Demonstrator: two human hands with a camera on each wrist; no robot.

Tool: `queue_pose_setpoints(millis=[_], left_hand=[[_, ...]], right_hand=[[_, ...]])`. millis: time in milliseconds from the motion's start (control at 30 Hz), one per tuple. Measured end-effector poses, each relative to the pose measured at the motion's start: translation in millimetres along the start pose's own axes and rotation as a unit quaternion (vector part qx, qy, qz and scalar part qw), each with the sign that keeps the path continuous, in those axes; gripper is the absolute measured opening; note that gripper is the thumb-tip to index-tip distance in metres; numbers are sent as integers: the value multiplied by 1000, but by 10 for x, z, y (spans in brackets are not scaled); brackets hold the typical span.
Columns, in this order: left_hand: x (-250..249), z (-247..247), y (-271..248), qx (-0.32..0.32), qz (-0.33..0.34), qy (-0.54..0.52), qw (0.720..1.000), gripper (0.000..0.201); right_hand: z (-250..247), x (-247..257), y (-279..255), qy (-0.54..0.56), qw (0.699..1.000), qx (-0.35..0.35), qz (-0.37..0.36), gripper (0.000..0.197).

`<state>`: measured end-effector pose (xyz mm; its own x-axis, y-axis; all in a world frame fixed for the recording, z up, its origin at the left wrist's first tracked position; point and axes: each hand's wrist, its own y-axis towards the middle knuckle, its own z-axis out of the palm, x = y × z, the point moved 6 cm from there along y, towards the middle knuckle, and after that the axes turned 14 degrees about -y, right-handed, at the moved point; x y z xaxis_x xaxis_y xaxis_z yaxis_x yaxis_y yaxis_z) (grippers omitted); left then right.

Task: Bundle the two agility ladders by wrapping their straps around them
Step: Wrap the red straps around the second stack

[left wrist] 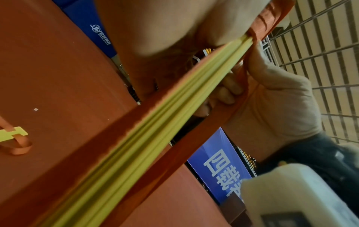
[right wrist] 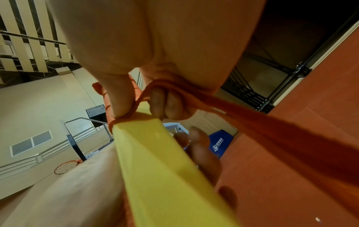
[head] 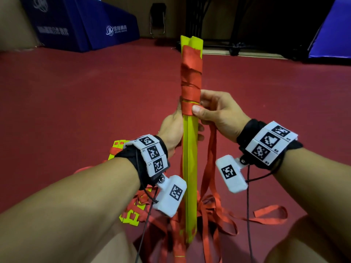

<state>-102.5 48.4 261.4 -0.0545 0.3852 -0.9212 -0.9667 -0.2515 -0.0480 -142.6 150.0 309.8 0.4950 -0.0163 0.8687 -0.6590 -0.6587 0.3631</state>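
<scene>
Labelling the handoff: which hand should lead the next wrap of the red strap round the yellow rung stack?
Probably the right hand: it already pinches the red webbing strap at the lowest wrap, its loose tail hanging below. The left hand grips the upright stack of yellow plastic rungs, steadying it.

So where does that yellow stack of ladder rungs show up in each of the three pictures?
Head view: the yellow stack of rungs stands upright in the middle, between both hands.
Left wrist view: it runs diagonally from bottom left to upper right.
Right wrist view: it fills the lower middle, slanting down to the right.
Shared landmark: the red strap wound round the stack, seen in all three.
</scene>
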Motion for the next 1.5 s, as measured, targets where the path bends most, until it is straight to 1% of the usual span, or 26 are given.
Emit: queue_pose_setpoints(millis=[67,133,200,300,367,400,467,533,567,667,767,833,867,933,1000,1033,1100,1167,1233,1333,1433,1500], left_hand=[[-33,-53,32,-35,29,62,997,51],[-71,-81,53,-51,66,91,992,47],[-95,-76,50,-59,83,100,990,52],[-125,-75,41,-78,91,145,982,71],[-122,-74,54,-65,105,167,978,82],[-116,-66,53,-51,119,173,976,81],[-78,-55,52,-21,151,186,971,66],[-62,-34,45,-6,165,205,965,43],[-59,-32,50,-3,166,208,964,37],[-81,-52,75,-8,159,191,968,34],[-97,-49,75,-15,154,170,973,28],[-112,-41,65,-17,155,159,975,25],[-127,-35,56,-14,155,155,976,20],[-154,-24,46,-4,152,145,978,3],[-158,-19,51,-2,155,148,977,12],[-158,-9,47,-2,160,153,975,12],[-160,15,25,0,165,158,974,8],[-148,15,22,-2,165,158,974,16],[-139,-6,41,-4,165,157,974,23],[-141,-25,60,-1,165,159,973,26],[-142,-21,66,1,169,168,971,27],[-151,-14,63,4,174,165,971,25]], right_hand=[[-39,19,16,-17,1000,-17,4,22],[-66,27,28,-29,999,-26,6,21],[-79,17,33,-43,998,-37,10,19],[-114,-10,42,-68,995,-73,28,9],[-157,-19,45,-78,990,-105,44,6],[-182,-33,46,-82,988,-123,53,10],[-217,-70,45,-92,982,-149,67,17],[-223,-105,50,-107,978,-159,77,18],[-219,-120,57,-117,977,-160,80,17],[-243,-107,73,-132,974,-166,74,6],[-278,-122,81,-157,973,-150,74,9],[-282,-128,73,-155,976,-129,84,16],[-288,-131,71,-143,978,-121,89,20],[-327,-144,68,-108,983,-110,96,25],[-372,-150,68,-99,986,-100,94,28],[-390,-148,66,-110,985,-95,91,28],[-407,-135,61,-152,981,-85,84,24],[-391,-109,49,-203,973,-70,84,16],[-392,-115,40,-261,960,-60,85,14],[-425,-132,34,-327,940,-55,82,30],[-434,-111,41,-341,936,-57,61,35],[-415,-113,42,-335,940,-54,43,37]])
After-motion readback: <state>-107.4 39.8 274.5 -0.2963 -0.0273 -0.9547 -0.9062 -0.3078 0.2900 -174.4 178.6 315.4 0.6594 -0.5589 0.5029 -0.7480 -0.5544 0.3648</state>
